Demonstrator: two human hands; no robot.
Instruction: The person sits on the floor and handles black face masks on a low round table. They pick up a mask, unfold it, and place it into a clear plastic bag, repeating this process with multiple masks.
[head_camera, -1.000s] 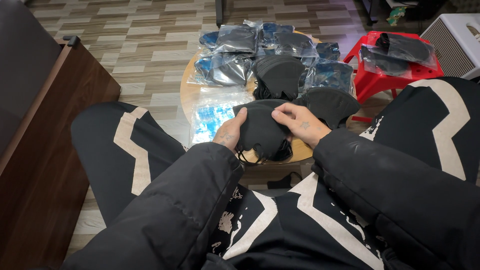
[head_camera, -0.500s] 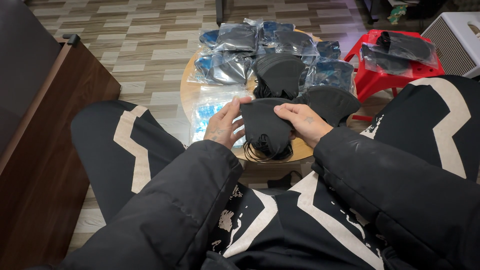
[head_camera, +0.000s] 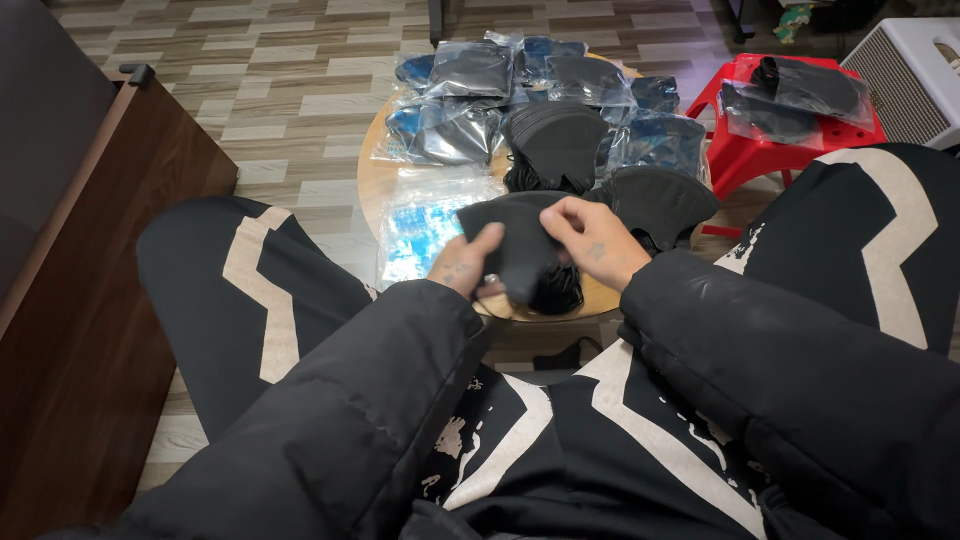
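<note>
Head view looks straight down at someone sitting in black trousers with pale stripes (head_camera: 250, 300) and a puffy black jacket (head_camera: 760, 370), so those fill most of the shot. Off to one side is a dark wooden cabinet (head_camera: 90, 330), and the floor (head_camera: 300, 90) is striped wood-look tile. Between the knees sits a small round wooden surface (head_camera: 372, 185), pretty much buried: clear plastic bags of dark masks (head_camera: 470, 80) are piled at the far side, a flat clear bag with blue print (head_camera: 425, 215) lies near the left hand, and two loose stacks of black masks (head_camera: 555, 140) sit in the middle and toward the right. A red plastic stool (head_camera: 760, 155) stands just beside the surface with more bagged masks on top, and a white slatted box (head_camera: 900, 70) is behind it. Both hands are on one bunch of black face masks (head_camera: 515, 245) held just above the near edge of the surface. The left hand (head_camera: 455, 270) has its fingers closed under the bunch with the thumb on top, and the right hand (head_camera: 595, 240) pinches the upper edge, fingers curled shut on it. Ear loops dangle under the bunch.
</note>
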